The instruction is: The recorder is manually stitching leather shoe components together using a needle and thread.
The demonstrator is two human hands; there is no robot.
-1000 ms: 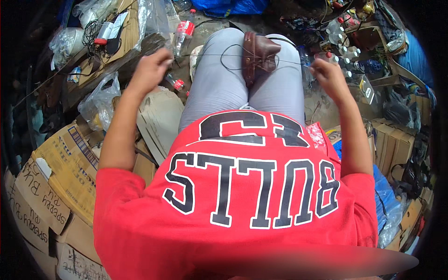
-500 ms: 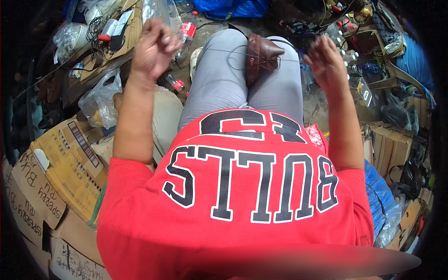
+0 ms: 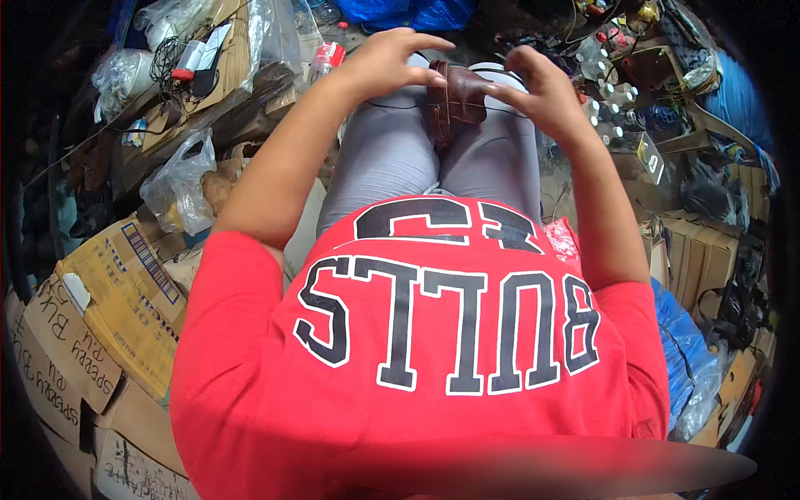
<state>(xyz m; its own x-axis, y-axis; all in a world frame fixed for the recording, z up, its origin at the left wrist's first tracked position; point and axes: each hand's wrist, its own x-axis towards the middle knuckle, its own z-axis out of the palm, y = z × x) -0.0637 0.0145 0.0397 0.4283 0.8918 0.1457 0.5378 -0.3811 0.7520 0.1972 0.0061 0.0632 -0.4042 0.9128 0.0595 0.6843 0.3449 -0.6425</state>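
A brown leather shoe (image 3: 457, 104) is wedged between my knees, over the grey trousers (image 3: 392, 154). My left hand (image 3: 392, 65) reaches over its left side with thumb and fingers stretched apart, the thumb tip close to the leather. On the other side my right hand (image 3: 546, 93) has its thumb pointing at the shoe and its forefinger bent, with a gap between them. A thin dark thread (image 3: 392, 107) runs across my thighs beside the shoe. Whether either hand touches the thread cannot be made out.
Plastic bottles (image 3: 612, 108) crowd the floor on the right, and a red-labelled bottle (image 3: 330, 55) stands beyond my left forearm. Cardboard boxes (image 3: 125, 300) are piled at the left. A clear plastic bag (image 3: 179, 187) and a blue sheet (image 3: 671, 350) lie at either side.
Both hands have come inward from out wide to the shoe, and their fingers have opened. The thread that stretched taut across the shoe now lies lower and looser.
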